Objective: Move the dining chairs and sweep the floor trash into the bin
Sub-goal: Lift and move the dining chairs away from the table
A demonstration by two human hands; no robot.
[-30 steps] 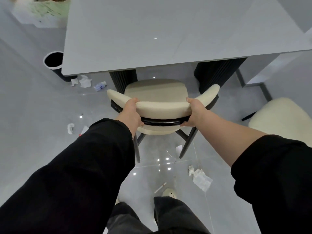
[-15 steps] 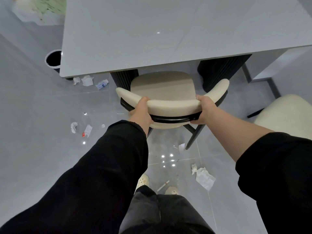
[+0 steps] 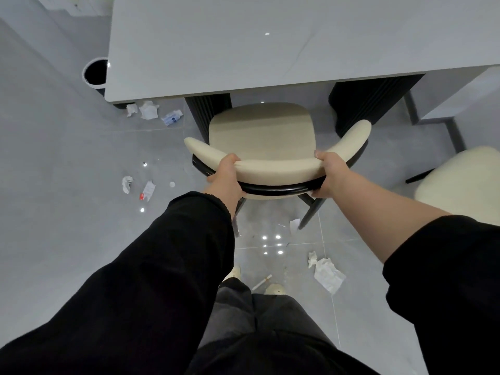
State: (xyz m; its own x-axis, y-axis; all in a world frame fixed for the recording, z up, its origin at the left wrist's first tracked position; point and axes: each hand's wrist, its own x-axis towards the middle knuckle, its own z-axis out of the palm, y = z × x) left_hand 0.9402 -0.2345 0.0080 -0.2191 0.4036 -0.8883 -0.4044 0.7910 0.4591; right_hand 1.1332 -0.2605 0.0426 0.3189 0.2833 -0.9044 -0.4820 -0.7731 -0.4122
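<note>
A cream dining chair point(image 3: 261, 131) with a curved backrest and black legs stands just out from under the grey table point(image 3: 270, 41). My left hand point(image 3: 227, 175) grips the backrest's left part and my right hand point(image 3: 328, 173) grips its right part. Trash lies on the floor: crumpled papers point(image 3: 147, 110) and a small bottle point(image 3: 171, 118) by the table's left corner, scraps point(image 3: 139, 186) to the left, a paper point(image 3: 327, 273) and a cigarette point(image 3: 262, 282) near my feet. A black bin point(image 3: 95, 74) stands beyond the table's left edge.
A second cream chair point(image 3: 460, 185) stands at the right. Two dark ribbed table bases point(image 3: 370, 102) flank the held chair. A grey bench frame point(image 3: 443, 115) lies to the far right. The glossy grey tile floor stretches open to the left.
The chair has come back toward me, with more of its seat out from under the table. Both hands keep their grip on the backrest.
</note>
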